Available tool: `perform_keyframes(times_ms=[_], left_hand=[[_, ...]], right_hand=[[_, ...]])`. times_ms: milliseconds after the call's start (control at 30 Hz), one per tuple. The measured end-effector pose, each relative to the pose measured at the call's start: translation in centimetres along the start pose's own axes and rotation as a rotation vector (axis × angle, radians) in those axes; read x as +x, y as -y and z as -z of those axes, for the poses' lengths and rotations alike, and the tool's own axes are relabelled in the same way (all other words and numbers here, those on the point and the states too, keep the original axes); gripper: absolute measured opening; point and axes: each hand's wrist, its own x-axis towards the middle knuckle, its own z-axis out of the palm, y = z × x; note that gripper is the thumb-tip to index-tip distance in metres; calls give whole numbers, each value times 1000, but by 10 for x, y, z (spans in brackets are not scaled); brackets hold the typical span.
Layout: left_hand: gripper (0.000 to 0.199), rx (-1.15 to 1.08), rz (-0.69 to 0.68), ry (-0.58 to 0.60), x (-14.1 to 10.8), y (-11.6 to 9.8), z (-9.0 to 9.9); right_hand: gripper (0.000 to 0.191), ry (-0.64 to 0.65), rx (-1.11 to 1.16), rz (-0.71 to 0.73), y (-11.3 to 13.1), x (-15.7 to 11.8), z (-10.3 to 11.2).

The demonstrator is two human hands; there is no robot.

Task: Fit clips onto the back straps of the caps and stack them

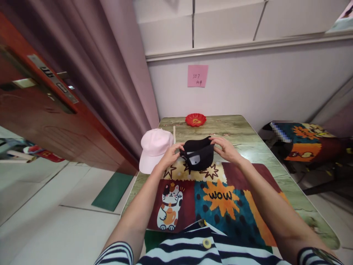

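Note:
A black cap-like item [202,158] with a pale patch inside hangs between my hands, over the far edge of the colourful mat. My left hand [173,154] pinches its left end, and my right hand [224,148] grips its upper right edge. Just left of my left hand, a pink cap [154,147] rests at the table's left edge, its brim toward me. The patterned mat [176,186], with a cat figure and the word WOW, lies below my forearms.
A red scalloped dish [195,119] stands at the back of the green marbled table [228,125]. Pink paper [198,76] is stuck to the wall. An open wooden door [55,110] is at the left; a stool with a patterned cover [311,140] is at the right.

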Motion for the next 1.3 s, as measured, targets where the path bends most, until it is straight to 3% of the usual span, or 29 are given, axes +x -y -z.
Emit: perform_keyframes(times_ms=[100, 167, 267, 367, 467, 567, 667, 733, 833, 967, 1033, 1100, 1200, 1300], left_hand=[[28, -334, 68, -51, 7, -33, 0], [39, -547, 118, -133, 10, -49, -8], [45, -774, 225, -235, 6, -54, -39], [55, -915, 313, -273, -9, -39, -75], [61, -1007, 414, -210, -25, -20, -96], [64, -1055, 461, -198, -29, -10, -97], [66, -1089, 420, -261, -22, -6, -92], [66, -1117, 396, -259, -16, -3, -93], [62, -1211, 430, -213, -9, 1, -104], [51, -1377, 534, -211, -2, -3, -122], [50, -1344, 555, -202, -2, -7, -128], [52, -1190, 565, -165, -8, -7, -134], [51, -769, 564, -95, -26, 4, -141], [45, -398, 457, -47, -46, 22, -147]], right_hand=[[20, -76, 266, -115, 21, 3, 30], [27, -172, 478, -255, 32, 4, 39], [31, -287, 849, -600, 38, -1, 25], [28, -231, 1075, -894, 33, -15, -5], [30, -164, 1169, -912, 25, -38, -23], [39, -169, 1319, -841, 30, -69, -30], [46, -243, 1493, -795, 56, -101, -41], [40, -348, 1574, -783, 79, -115, -51], [27, -441, 1657, -826, 103, -118, -59], [30, -608, 1647, -1091, 95, -102, -45], [30, -722, 1626, -1185, 80, -92, -31], [31, -811, 1648, -1172, 62, -81, -14], [30, -926, 1691, -1022, 30, -63, 13], [29, -1093, 1640, -860, -8, -52, 33]])
